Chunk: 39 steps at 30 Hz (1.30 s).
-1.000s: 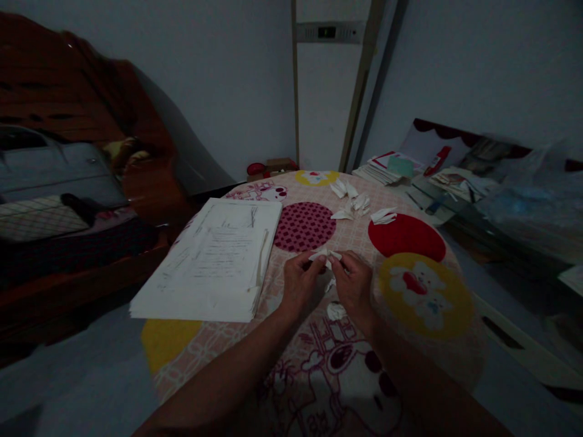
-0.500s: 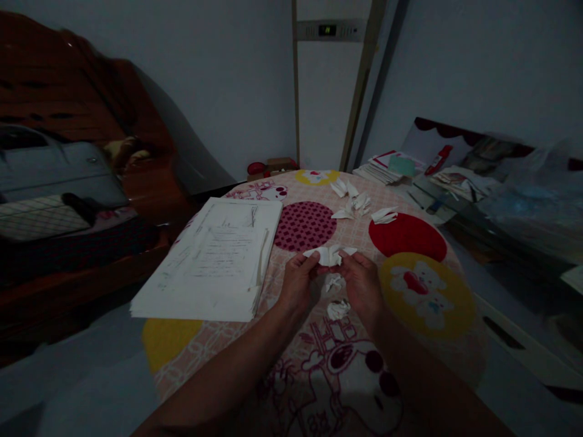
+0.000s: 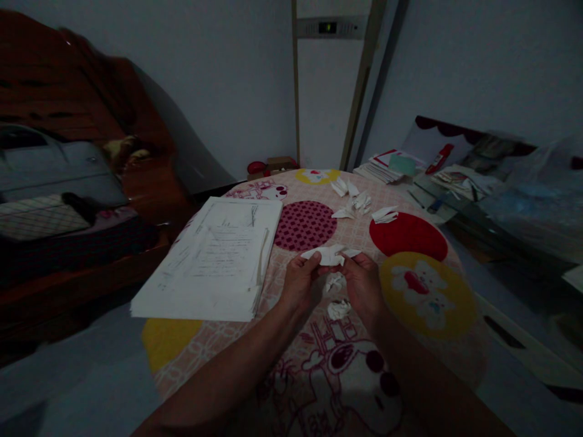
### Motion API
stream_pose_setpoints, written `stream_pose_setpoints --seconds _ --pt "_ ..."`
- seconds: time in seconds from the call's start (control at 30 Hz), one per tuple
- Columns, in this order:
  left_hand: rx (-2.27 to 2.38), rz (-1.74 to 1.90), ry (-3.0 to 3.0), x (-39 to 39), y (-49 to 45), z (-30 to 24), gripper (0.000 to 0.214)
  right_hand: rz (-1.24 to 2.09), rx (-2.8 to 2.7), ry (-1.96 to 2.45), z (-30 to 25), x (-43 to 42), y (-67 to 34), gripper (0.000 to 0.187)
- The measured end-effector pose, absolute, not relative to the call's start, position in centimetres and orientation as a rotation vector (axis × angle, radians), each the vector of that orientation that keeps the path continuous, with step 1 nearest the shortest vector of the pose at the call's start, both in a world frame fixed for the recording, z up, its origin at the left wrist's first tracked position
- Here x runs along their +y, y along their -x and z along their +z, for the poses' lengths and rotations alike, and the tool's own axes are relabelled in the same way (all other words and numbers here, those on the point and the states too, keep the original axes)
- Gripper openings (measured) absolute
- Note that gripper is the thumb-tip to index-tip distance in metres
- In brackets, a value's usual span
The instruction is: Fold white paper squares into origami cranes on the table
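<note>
A creased white piece of paper is stretched between my two hands, above the patterned tablecloth. My left hand pinches its left end, thumb on top. On the other end, my right hand is closed with thumb and fingertips. Just below the hands lie a small crumpled paper and a rounder paper ball. Farther off, several crumpled paper pieces lie in a loose group, and a folded one rests by the red circle of the cloth.
To the left, a thick stack of written sheets lies on the round table. A wooden bench with bags stands at far left. On the right, a glass-topped table carries papers, a red object and a plastic bag.
The paper between my hands is spread a little wider and flatter, its right end reaching farther right. Both hands stay in nearly the same place.
</note>
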<state>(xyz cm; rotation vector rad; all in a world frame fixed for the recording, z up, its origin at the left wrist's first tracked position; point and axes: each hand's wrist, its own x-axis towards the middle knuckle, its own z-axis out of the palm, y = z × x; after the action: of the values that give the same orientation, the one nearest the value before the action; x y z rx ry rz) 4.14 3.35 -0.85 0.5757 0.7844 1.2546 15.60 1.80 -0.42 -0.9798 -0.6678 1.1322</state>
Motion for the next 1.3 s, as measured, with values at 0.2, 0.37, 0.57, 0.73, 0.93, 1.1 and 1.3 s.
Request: stream_pose_setpoints --seconds 0.2,0.37,0.57,0.73,0.93,1.1,1.3 --pt "0.703 1.256 -0.538 3.5 -4.1 -1.2 0.027 1.273 -0.617 0.814 -0.8 2.2 -16.0 0.013" --pt "0.702 1.220 -0.528 3.6 -4.1 -0.8 0.026 1.317 -0.580 0.806 -0.8 2.3 -16.1 0.011" --pt "0.679 1.206 -0.506 3.6 -4.1 -1.2 0.024 1.344 -0.598 0.816 -0.8 2.5 -16.2 0.008" --pt "0.632 1.192 -0.417 3.7 -4.2 -1.3 0.015 1.391 -0.521 0.780 -1.4 2.6 -16.5 0.009" --pt "0.696 1.156 -0.310 3.7 -4.1 -0.6 0.006 1.394 -0.503 0.796 -1.9 2.6 -16.5 0.014" --pt "0.683 1.116 -0.255 3.8 -4.1 -1.0 0.009 1.386 -0.516 0.818 -2.4 2.7 -16.6 0.019" --pt "0.653 1.078 -0.203 3.9 -4.1 -1.3 0.009 1.437 -0.431 0.799 -2.3 2.7 -16.4 0.017"
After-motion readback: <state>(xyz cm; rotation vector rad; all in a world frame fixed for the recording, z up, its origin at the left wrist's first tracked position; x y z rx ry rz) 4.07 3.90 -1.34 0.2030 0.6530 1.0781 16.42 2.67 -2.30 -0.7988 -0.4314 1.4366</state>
